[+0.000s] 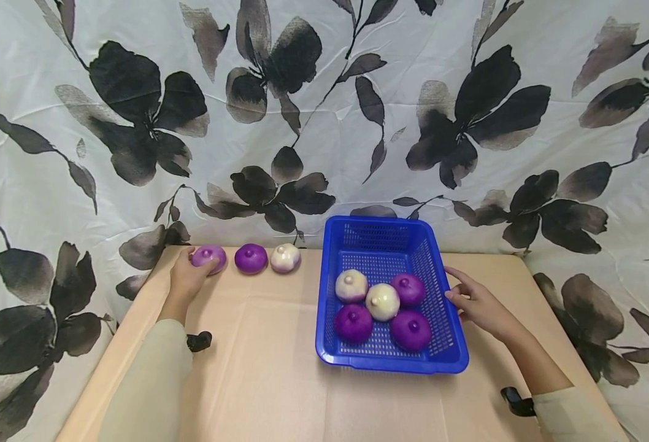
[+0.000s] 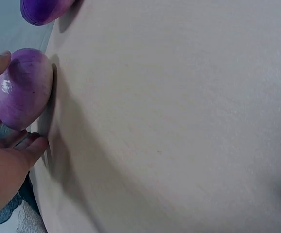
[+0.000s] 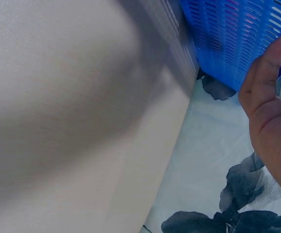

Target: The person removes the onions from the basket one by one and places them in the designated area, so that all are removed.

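Observation:
At the far left of the table, my left hand [image 1: 188, 277] holds a light purple onion [image 1: 210, 258], thumb on its near side and fingers round the other. The left wrist view shows this glossy onion [image 2: 26, 90] between thumb and fingers, close to the table edge. A darker purple onion [image 1: 251, 258] and a white onion with purple patches [image 1: 285, 258] sit in a row beside it. My right hand [image 1: 481, 304] touches the right side of a blue plastic basket [image 1: 324, 313] with extended fingers. In the right wrist view, the thumb lies against the slotted basket wall [image 3: 223, 43].
Inside the basket are several onions, among them white ones [image 1: 383, 301] and dark purple ones [image 1: 411, 330]. The light wooden table [image 1: 258, 380] ends at a floral cloth [image 1: 357, 153] hanging behind. Black straps [image 1: 199, 341] circle the wrists.

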Motion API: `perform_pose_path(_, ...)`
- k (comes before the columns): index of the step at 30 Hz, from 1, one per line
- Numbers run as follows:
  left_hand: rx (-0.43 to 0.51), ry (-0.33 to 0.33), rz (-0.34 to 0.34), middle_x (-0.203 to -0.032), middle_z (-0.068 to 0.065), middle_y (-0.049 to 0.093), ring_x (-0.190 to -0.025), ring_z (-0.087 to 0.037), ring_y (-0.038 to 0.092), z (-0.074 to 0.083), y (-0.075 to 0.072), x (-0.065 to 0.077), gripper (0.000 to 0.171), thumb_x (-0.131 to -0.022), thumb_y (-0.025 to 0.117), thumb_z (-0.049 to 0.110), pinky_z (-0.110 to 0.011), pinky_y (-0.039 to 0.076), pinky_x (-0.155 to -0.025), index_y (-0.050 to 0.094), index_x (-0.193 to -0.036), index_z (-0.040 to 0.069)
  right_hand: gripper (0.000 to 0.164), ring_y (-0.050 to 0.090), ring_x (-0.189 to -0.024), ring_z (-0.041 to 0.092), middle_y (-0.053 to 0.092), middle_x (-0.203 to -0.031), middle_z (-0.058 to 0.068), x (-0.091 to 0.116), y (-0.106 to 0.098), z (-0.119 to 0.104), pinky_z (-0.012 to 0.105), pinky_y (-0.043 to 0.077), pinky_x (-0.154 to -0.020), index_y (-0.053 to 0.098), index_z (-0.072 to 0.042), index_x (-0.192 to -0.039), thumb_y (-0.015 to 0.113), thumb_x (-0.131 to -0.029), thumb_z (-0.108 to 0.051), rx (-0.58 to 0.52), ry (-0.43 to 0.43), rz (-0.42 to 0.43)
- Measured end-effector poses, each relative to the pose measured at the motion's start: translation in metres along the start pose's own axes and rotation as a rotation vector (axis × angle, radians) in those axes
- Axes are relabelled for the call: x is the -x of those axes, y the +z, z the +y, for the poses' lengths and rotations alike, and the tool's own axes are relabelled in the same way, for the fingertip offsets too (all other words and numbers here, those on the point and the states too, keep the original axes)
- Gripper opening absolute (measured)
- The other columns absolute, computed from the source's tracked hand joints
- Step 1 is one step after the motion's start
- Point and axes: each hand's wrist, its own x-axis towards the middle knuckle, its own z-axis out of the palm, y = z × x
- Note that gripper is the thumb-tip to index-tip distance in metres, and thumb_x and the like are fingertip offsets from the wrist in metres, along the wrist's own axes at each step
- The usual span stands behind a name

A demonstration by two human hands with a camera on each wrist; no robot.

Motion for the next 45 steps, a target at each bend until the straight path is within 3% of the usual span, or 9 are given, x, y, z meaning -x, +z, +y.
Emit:
perform_pose_path(7, 0.061, 0.054, 0.032, -0.163, -0.033, 0.028, -0.151, -0.051, 0.028, 0.009, -0.005, -0.001, 0.091, -0.097, 0.07, 0.04, -0.06, 0.027, -0.123, 0.021, -0.162, 0.001, 0.066, 0.066, -0.079, 0.015, 0.058, -0.097, 0.017, 0.001, 0.001, -0.003, 0.033, 0.063, -0.064, 0.017, -0.002, -0.164, 0.052, -0.108, -0.011, 0.005, -0.007, 0.001)
perform_pose_path(15, 0.051, 0.186, 0.095, -0.159, -0.032, 0.035, -0.148, -0.049, 0.033, 0.034, -0.014, 0.004, 0.088, -0.095, 0.073, 0.037, -0.061, 0.028, -0.123, 0.027, -0.161, 0.002, 0.066, 0.067, -0.078, 0.013, 0.057, -0.096, 0.015, 0.001, 0.002, -0.004, 0.033, 0.063, -0.064, 0.017, -0.001, -0.164, 0.052, -0.108, -0.012, -0.012, -0.012, 0.003)
perform_pose_path(22, 0.04, 0.33, 0.124, -0.156, -0.029, 0.04, -0.144, -0.048, 0.04, 0.062, -0.015, 0.011, 0.086, -0.092, 0.077, 0.034, -0.063, 0.035, -0.117, 0.033, -0.159, 0.004, 0.066, 0.068, -0.08, 0.014, 0.059, -0.098, 0.016, 0.001, 0.003, -0.002, 0.033, 0.063, -0.065, 0.017, -0.002, -0.164, 0.052, -0.108, -0.012, -0.003, -0.01, 0.004)
perform_pose_path(26, 0.03, 0.4, 0.109, -0.155, -0.027, 0.042, -0.142, -0.046, 0.042, 0.082, -0.013, 0.018, 0.084, -0.092, 0.078, 0.035, -0.062, 0.038, -0.115, 0.035, -0.159, 0.007, 0.067, 0.067, -0.08, 0.014, 0.059, -0.099, 0.019, 0.001, 0.003, -0.003, 0.033, 0.063, -0.065, 0.016, -0.002, -0.164, 0.052, -0.108, -0.011, -0.006, -0.006, 0.005)
perform_pose_path(34, 0.108, 0.564, 0.059, -0.156, -0.022, 0.043, -0.143, -0.042, 0.042, 0.132, -0.003, 0.038, 0.081, -0.09, 0.081, 0.025, -0.055, 0.039, -0.118, 0.039, -0.156, 0.005, 0.067, 0.067, -0.08, 0.015, 0.059, -0.1, 0.022, 0.001, 0.002, -0.004, 0.032, 0.063, -0.065, 0.015, -0.002, -0.164, 0.051, -0.108, -0.009, -0.01, -0.001, 0.002)
perform_pose_path(45, 0.027, 0.767, -0.102, -0.155, -0.015, 0.047, -0.139, -0.036, 0.049, 0.197, 0.024, 0.07, 0.085, -0.084, 0.087, 0.027, -0.052, 0.045, -0.113, 0.044, -0.154, 0.007, 0.066, 0.067, -0.08, 0.015, 0.059, -0.1, 0.021, 0.001, 0.002, -0.004, 0.033, 0.063, -0.065, 0.016, -0.002, -0.164, 0.051, -0.108, -0.009, -0.015, -0.011, 0.004)
